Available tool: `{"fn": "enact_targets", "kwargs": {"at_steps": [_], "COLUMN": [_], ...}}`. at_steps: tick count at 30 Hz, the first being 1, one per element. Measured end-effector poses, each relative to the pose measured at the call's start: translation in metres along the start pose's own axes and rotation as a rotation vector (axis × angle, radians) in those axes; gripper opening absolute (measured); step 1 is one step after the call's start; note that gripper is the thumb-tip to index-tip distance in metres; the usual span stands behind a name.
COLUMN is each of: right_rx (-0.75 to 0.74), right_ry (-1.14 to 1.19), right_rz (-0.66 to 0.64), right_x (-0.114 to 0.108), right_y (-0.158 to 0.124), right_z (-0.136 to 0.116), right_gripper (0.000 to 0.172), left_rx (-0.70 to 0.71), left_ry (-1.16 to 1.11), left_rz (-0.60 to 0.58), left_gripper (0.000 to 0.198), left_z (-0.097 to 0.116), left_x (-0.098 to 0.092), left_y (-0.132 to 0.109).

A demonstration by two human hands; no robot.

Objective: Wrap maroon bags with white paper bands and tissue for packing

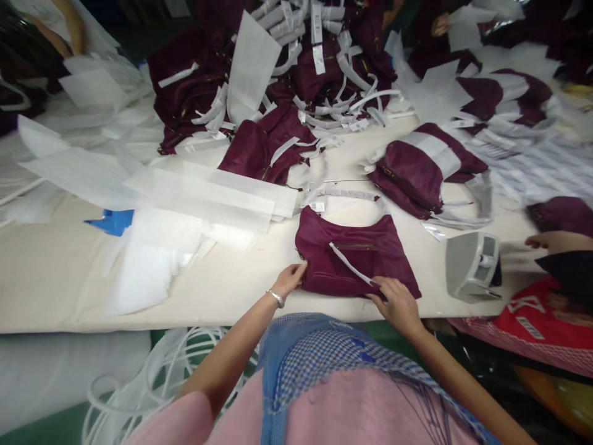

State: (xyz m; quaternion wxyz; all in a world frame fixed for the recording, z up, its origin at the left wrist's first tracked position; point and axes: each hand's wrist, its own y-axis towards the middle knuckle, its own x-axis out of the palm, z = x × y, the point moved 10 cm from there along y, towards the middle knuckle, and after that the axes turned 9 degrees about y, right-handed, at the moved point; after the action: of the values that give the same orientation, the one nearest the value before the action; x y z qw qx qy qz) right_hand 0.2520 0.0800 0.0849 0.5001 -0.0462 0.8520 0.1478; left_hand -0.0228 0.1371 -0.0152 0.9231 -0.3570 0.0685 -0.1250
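Observation:
A burgundy handbag (354, 262) lies flat on the table in front of me. Its wrapped handle (349, 193) arches away on the far side, and a white-wrapped zipper pull (351, 264) slants across its front. My left hand (290, 278), with a bracelet at the wrist, pinches the bag's lower left edge. On the near edge toward the right, my right hand (396, 301) is closed over the bag, fingers on top and thumb low at the rim. The bag's underside is hidden.
White foam sheets (208, 191) and a blue scrap (111, 222) lie left. More burgundy bags (266, 145) are piled behind, others (417, 167) to the right. A grey tape dispenser (470, 267) stands near a co-worker's hand (551, 241). White tubing (115, 402) hangs below the table.

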Motion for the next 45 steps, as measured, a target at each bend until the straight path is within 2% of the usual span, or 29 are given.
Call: {"fn": "enact_targets", "kwargs": {"at_steps": [3,6,9,13,15,16,17,18,19,21,22,24,27,30,33,35,36,40,45], "right_rx": [-0.011,-0.031,-0.019,0.022,0.018,0.021,0.026,0.031,0.033,0.033,0.031,0.028,0.039,0.047,-0.043,-0.106,-0.124,-0.166,-0.213], "right_ry": [-0.052,-0.058,-0.073,-0.106,-0.111,-0.118,-0.127,-0.136,-0.142,-0.150,-0.154,-0.177,-0.242,-0.276,-0.279,-0.293,-0.297,-0.267,-0.191], "right_rz": [-0.014,-0.054,-0.091,-0.099,-0.117,-0.121,-0.124,-0.129,-0.139,-0.158,-0.164,-0.171,-0.173,-0.141,-0.130,-0.115,-0.097,-0.027,-0.039], "right_x": [0.003,0.006,0.010,0.012,0.013,0.012,0.011,0.011,0.011,0.014,0.016,0.022,0.031,0.038,0.043,0.043,0.040,0.027,0.029], "right_y": [0.001,0.006,0.015,0.030,0.035,0.036,0.035,0.034,0.031,0.024,0.022,0.022,0.040,0.072,0.088,0.080,0.073,0.042,0.030], "right_z": [-0.010,-0.023,-0.026,-0.020,-0.020,-0.021,-0.023,-0.026,-0.030,-0.039,-0.042,-0.043,-0.026,0.005,0.022,0.027,0.029,0.038,0.050], "right_gripper": [0.030,0.039,0.039,0.030,0.030,0.031,0.031,0.033,0.036,0.047,0.051,0.055,0.050,0.047,0.033,0.020,0.021,0.034,0.046], "left_rx": [-0.045,-0.027,0.009,0.036,0.140,0.258,0.412,0.583,0.745,0.934,0.967,0.976,0.971,0.981,1.016,1.064,1.086,1.134,1.157], "left_ry": [0.009,-0.065,-0.092,-0.029,0.058,0.153,0.292,0.465,0.656,0.993,1.121,1.308,1.496,1.613,1.609,1.554,1.524,1.420,1.309], "left_rz": [-0.109,-0.125,-0.023,0.217,0.355,0.406,0.425,0.399,0.329,0.132,0.059,0.000,0.032,0.125,0.164,0.169,0.174,0.213,0.221], "left_gripper": [0.061,0.060,0.061,0.054,0.051,0.049,0.048,0.048,0.051,0.062,0.067,0.070,0.063,0.054,0.045,0.041,0.041,0.035,0.019], "left_z": [0.001,0.010,0.009,-0.007,0.004,0.020,0.041,0.063,0.081,0.092,0.091,0.088,0.091,0.105,0.111,0.107,0.104,0.089,0.084], "left_x": [0.015,0.017,0.000,-0.040,-0.057,-0.059,-0.053,-0.039,-0.017,0.029,0.044,0.062,0.068,0.063,0.054,0.047,0.042,0.023,0.008], "left_y": [0.008,0.014,0.020,0.014,-0.001,-0.012,-0.025,-0.039,-0.052,-0.067,-0.068,-0.059,-0.027,0.010,0.026,0.021,0.016,0.005,0.016]}}
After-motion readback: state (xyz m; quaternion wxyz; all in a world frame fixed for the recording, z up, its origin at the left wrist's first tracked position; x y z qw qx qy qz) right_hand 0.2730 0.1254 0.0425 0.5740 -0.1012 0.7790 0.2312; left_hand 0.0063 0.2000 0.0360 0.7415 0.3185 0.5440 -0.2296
